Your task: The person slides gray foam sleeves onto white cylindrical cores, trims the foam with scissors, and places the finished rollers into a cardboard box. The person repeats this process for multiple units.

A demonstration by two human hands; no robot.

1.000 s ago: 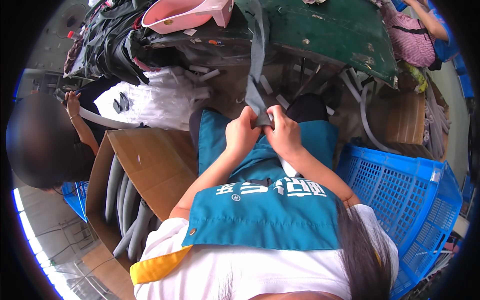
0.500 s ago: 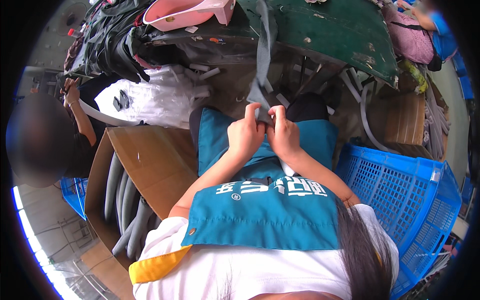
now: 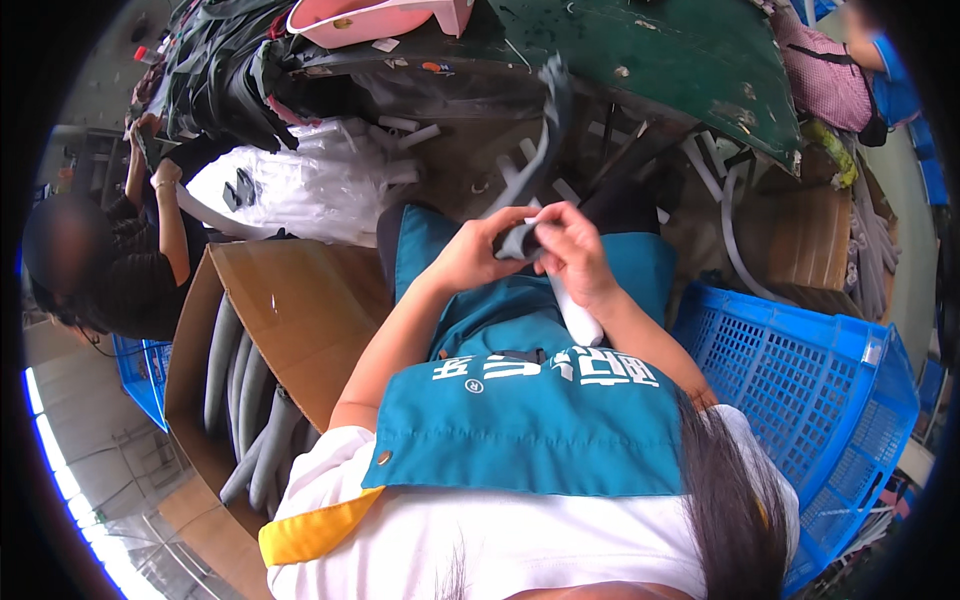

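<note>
Green and scuffed, the worktable [image 3: 690,80] stretched across the far side of the workshop, a pink plastic basin [image 3: 450,15] at its edge and a dark fabric heap [image 3: 230,80] to the left. And there, over the lap of the teal apron [image 3: 530,440], was the action! The grey fabric strip [image 3: 551,120] had its near end right between the two hands, bunched into a small dark loop. Look at that line: its long axis ran away from the body, straight out in front, leaning a little right toward the table edge. Whether its far tip touched anything, I couldn't tell.

The left hand [image 3: 473,252] was curled nearly closed, thumb and fingers on the loop's left side. The right hand [image 3: 582,262], slightly blurred, pinched the loop from the other side; neither was nearer, for both had the cloth. Below the right hand a white tube [image 3: 580,320] slanted toward the body; that hand was clearly the closer one, though whether it gripped the tube too was hidden.

On the left stood an open cardboard box [image 3: 300,330] of grey tubes [image 3: 240,390]; on the right, a blue plastic crate [image 3: 775,370].
</note>
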